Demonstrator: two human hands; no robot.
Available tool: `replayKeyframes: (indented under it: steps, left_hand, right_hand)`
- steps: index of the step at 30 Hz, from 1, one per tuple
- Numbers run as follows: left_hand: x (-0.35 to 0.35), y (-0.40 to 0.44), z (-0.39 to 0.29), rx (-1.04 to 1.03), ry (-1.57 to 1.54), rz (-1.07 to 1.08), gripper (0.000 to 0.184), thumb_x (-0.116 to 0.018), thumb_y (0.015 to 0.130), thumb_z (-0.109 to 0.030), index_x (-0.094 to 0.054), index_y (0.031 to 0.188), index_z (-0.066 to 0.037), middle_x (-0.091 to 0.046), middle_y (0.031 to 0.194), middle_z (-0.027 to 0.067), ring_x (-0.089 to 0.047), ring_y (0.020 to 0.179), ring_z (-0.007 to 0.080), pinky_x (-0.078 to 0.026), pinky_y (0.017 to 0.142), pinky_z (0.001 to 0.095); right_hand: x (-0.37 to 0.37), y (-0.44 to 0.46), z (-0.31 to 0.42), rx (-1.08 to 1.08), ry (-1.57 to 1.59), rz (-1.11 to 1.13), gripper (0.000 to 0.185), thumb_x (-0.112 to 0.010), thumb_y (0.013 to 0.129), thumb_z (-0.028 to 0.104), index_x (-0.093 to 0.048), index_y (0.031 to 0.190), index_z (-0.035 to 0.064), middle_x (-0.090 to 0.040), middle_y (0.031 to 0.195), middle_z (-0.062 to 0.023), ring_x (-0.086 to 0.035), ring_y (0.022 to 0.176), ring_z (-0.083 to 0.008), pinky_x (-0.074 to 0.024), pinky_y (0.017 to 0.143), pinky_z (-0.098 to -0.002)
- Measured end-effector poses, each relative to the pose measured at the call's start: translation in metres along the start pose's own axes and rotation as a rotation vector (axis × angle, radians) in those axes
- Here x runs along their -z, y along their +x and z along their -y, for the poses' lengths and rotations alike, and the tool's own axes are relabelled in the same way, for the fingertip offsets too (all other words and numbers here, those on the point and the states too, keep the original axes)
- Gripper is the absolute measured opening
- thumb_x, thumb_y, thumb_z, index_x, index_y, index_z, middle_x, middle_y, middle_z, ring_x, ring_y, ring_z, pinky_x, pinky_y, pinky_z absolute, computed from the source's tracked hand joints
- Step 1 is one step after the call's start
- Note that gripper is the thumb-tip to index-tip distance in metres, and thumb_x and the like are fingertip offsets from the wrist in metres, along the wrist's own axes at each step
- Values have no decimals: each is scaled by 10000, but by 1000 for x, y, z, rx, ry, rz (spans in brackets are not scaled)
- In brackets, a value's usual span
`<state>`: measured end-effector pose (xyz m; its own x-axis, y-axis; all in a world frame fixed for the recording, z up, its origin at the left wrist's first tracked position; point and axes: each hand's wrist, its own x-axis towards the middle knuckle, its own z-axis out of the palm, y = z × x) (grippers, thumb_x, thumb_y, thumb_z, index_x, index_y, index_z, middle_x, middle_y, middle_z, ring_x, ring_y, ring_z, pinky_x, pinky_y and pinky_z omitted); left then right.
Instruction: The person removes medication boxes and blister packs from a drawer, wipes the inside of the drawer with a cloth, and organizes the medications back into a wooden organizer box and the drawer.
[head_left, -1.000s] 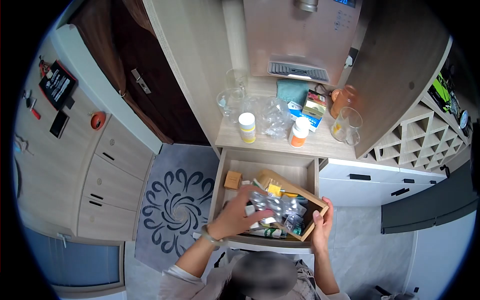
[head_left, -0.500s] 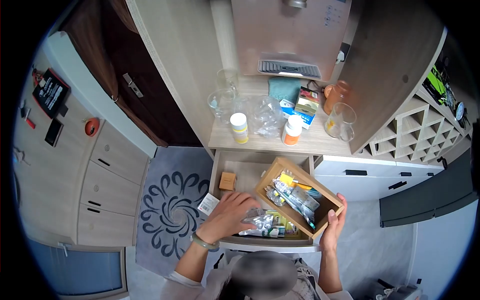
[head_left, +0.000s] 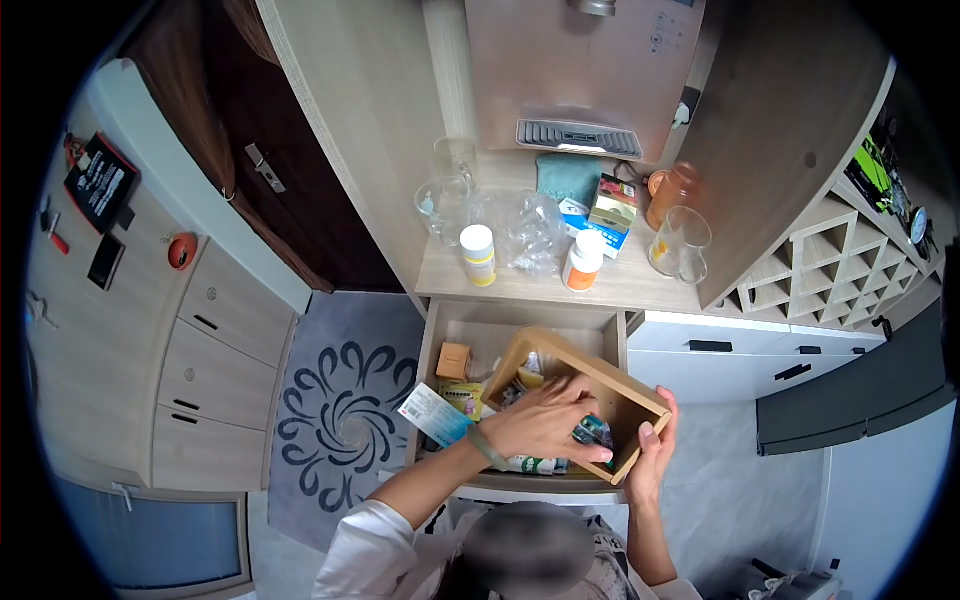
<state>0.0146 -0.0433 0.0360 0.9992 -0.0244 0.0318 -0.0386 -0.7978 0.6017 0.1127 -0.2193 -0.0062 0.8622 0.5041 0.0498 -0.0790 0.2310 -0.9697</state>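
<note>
My right hand (head_left: 654, 440) grips the near right end of an open cardboard box (head_left: 588, 366), held tilted above the drawer. Inside that box, my left hand (head_left: 545, 418) has its fingers curled around a small shiny teal-and-dark packet (head_left: 593, 432). Other packets in the box are partly covered by the left hand. Below, the pulled-out drawer (head_left: 480, 326) holds a small orange-brown carton (head_left: 454, 361) and a yellow packet (head_left: 464, 398). A white-and-blue carton (head_left: 436, 415) leans at the drawer's left side, next to my left wrist.
On the counter behind stand a yellow-labelled bottle (head_left: 479, 258), a white bottle with an orange label (head_left: 583, 262), crumpled clear plastic (head_left: 533, 232), glass mugs (head_left: 682, 243) and an orange bottle (head_left: 676, 196). A water dispenser (head_left: 580, 80) is above them.
My left hand has moved right, from the silver packs in the drawer into the cardboard box. The box has shifted slightly left and down. More of the white-and-blue carton and a yellow packet now show.
</note>
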Motion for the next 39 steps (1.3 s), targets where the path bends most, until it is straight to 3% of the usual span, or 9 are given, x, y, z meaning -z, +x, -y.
replayKeyframes:
  steps: [2,6,10,13,15,21,25,33,39]
  left_hand:
    - [-1,-2,2,-83,-22,14,654,-572,855,-608,-490,1042,13,-497,1132,203,-513,1049,372,-384,954,440]
    - [-13,-2,3,-77,-56,-9,652,-579,841,-620,-525,1054,-6,-575,981,184,-553,1029,361,-382,980,424]
    - [-16,-4,5,-144,14,-69,685,-599,820,-629,-549,1076,5,-586,1038,187,-554,1052,359,-381,1002,415]
    - [-13,-6,7,-101,27,78,681,-619,802,-627,-591,1051,6,-583,1116,190,-568,1021,370,-419,977,411]
    - [-24,-7,12,-165,-34,-55,529,-658,817,-533,-623,912,-14,-622,968,146,-611,881,350,-491,838,406]
    - [-32,-4,5,-342,60,-289,278,-729,797,-303,-599,761,-60,-585,646,55,-597,643,264,-497,631,346]
    - [-14,-18,-14,-459,101,-494,233,-743,785,-268,-620,796,-70,-630,716,39,-614,675,209,-512,656,294]
    - [-16,-67,21,-83,241,-252,276,-719,803,-332,-648,817,-65,-675,756,79,-650,727,231,-528,723,310]
    - [3,-54,11,-124,166,-341,354,-690,842,-376,-667,951,-40,-671,963,83,-639,906,248,-506,829,332]
  right_hand:
    - [0,2,3,9,7,-5,620,-579,822,164,-384,1400,49,-517,1221,-107,-497,1128,-201,-370,1003,-320]
    - [1,4,6,-1,-1,-2,618,-579,822,161,-388,1398,46,-519,1217,-105,-496,1127,-199,-369,1003,-320]
    - [1,4,2,-2,-18,33,611,-589,821,167,-401,1388,36,-520,1215,-104,-496,1126,-197,-370,1001,-318]
    - [3,3,-7,-4,-21,37,612,-606,826,185,-405,1383,31,-523,1210,-102,-499,1119,-194,-372,996,-316]
    - [3,3,-7,-4,-29,33,614,-616,830,198,-407,1381,29,-525,1207,-100,-501,1114,-192,-374,991,-315]
    - [2,2,-8,20,-132,39,618,-662,828,205,-415,1368,31,-546,1161,-87,-510,1075,-176,-390,954,-303]
    - [14,6,-8,49,-183,-41,603,-662,834,195,-418,1363,40,-539,1168,-82,-514,1048,-167,-407,926,-301]
    - [36,19,5,117,-174,-190,589,-597,872,201,-382,1403,62,-481,1274,-89,-467,1172,-188,-370,1002,-311]
    - [33,16,12,93,-108,-143,623,-620,856,244,-378,1404,71,-496,1244,-102,-476,1151,-192,-372,997,-314]
